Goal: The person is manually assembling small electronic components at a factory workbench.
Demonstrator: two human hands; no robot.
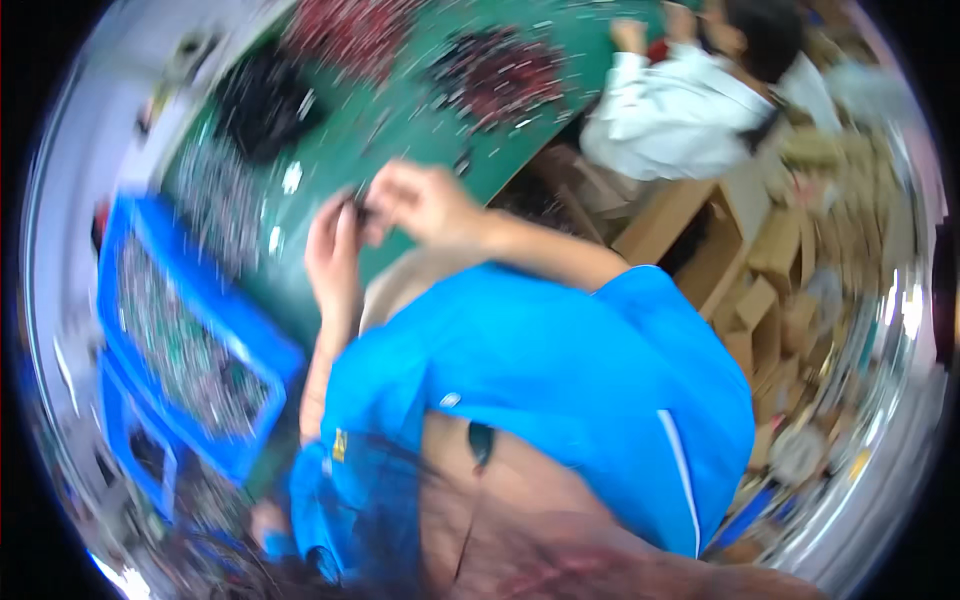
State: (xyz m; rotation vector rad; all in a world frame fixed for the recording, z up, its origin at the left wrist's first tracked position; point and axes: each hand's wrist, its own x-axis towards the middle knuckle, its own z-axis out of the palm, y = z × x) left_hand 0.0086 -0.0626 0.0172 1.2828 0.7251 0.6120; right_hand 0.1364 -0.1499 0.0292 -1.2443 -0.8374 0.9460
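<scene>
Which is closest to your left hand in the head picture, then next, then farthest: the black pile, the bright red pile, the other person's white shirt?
1. Black pile: nearest the left hand, ahead and to its left.
2. Bright red pile: farther ahead, at the picture's top edge.
3. White shirt: farthest, well off to the right.

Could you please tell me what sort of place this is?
Probably a workshop: a green worktable bears heaps of small pieces, a blue crate holds more, and cardboard boxes stand nearby.

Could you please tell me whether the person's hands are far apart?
No, the left hand and right hand are held close together.
</scene>
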